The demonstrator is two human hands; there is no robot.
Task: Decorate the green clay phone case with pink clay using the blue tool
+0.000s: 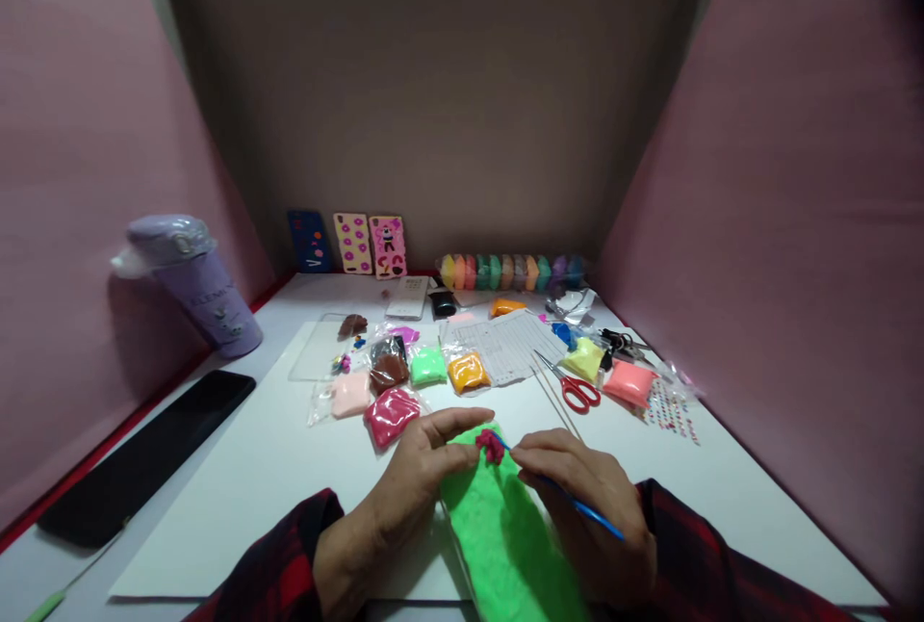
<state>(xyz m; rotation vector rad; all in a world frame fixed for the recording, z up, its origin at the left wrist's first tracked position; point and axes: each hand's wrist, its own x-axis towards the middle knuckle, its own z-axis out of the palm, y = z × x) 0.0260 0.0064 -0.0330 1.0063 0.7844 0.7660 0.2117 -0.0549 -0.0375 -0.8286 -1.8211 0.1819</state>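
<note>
A long slab covered in bright green clay (505,535) lies on the white sheet in front of me. A small pink clay flower (491,446) sits at its far end. My left hand (419,473) rests on the slab's left edge, fingers stretched out towards the flower. My right hand (584,497) is closed on a thin blue tool (577,505), whose tip touches the flower.
Several bags of coloured clay (394,410) lie beyond, with red scissors (576,389), a printed sheet (505,343), and a row of clay packs (509,271) at the back. A purple tumbler (194,285) and a black phone (144,453) are at left. Pink walls close both sides.
</note>
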